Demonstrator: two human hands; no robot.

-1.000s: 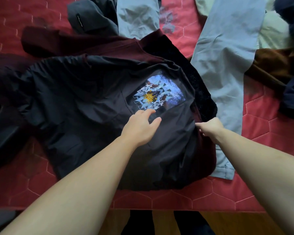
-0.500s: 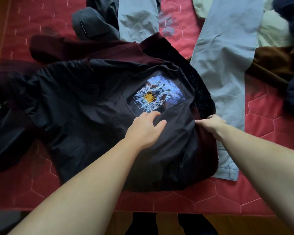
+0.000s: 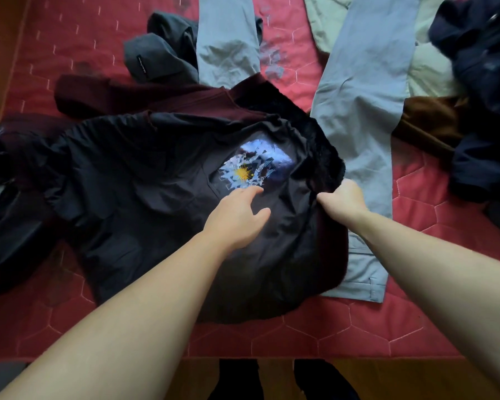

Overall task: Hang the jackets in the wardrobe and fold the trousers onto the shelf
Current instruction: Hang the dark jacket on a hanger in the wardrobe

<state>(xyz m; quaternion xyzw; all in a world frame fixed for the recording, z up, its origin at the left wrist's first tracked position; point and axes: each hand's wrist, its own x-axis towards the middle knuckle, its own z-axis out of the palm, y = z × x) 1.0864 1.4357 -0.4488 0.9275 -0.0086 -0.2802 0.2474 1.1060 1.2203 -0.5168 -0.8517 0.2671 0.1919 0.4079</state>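
On the red quilted cover (image 3: pixel 70 53) the black jacket (image 3: pixel 133 203) lies spread across the middle of the frame, its right side overlapping the pale blue trousers (image 3: pixel 355 116). My right hand (image 3: pixel 342 197) pinches the jacket's right edge; my left hand (image 3: pixel 237 217) lies loose-fingered on the cloth just below the printed patch (image 3: pixel 248 168). I'd take hold at both shoulders evenly before lifting, so the trousers aren't dragged along.

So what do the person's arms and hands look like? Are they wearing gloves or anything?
No gloves. The left hand and the right hand are bare. The left forearm and the right forearm are bare too, with no sleeves showing. I can see no watch, bracelet or ring on the parts in view.
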